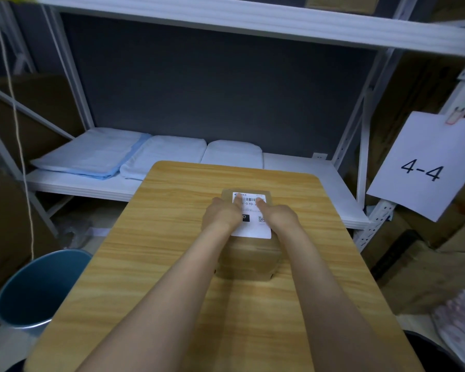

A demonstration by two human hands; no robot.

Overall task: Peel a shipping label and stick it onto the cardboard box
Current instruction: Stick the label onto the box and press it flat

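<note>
A brown cardboard box (249, 260) stands on the wooden table (156, 237), a bit past its middle. A white shipping label (253, 229) with a barcode lies flat on the box top. My left hand (222, 216) rests on the label's left side, fingers stretched forward and pressing down near the barcode. My right hand (278, 214) lies on the label's right side in the same way, fingertips at the far edge. Neither hand holds anything. The middle of the label shows between the two hands; its sides are hidden under them.
A blue bin (38, 288) stands on the floor left of the table. Behind the table a white metal shelf (306, 167) carries folded light-blue and white cloths (113, 157). A paper sign marked 4-4 (424, 167) hangs at the right. Cardboard boxes stand on both sides.
</note>
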